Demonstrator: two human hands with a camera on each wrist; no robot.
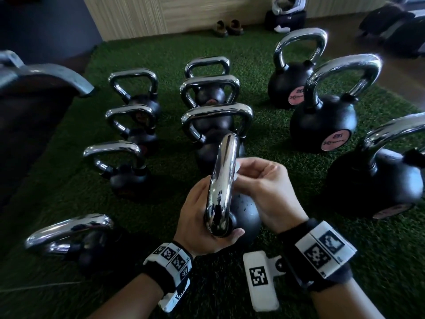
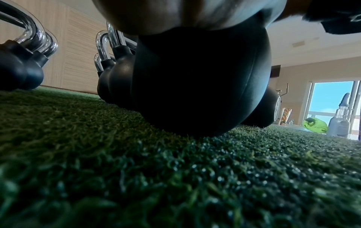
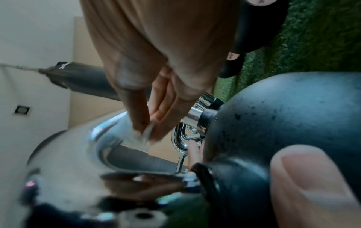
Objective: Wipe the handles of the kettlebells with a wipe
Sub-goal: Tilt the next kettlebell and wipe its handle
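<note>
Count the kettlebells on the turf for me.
11 kettlebells: four in the left column, four in the middle, the nearest gripped by the left hand, three larger on the right. The dark object at the left edge may be another.

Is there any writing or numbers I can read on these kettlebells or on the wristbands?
"20" and a brand starting "X", the rest blurred: pink label on the far right kettlebell.
Pink label on the next kettlebell: number and brand too blurred.
Wristband tags and the white clip: black-and-white code squares, no words.
</note>
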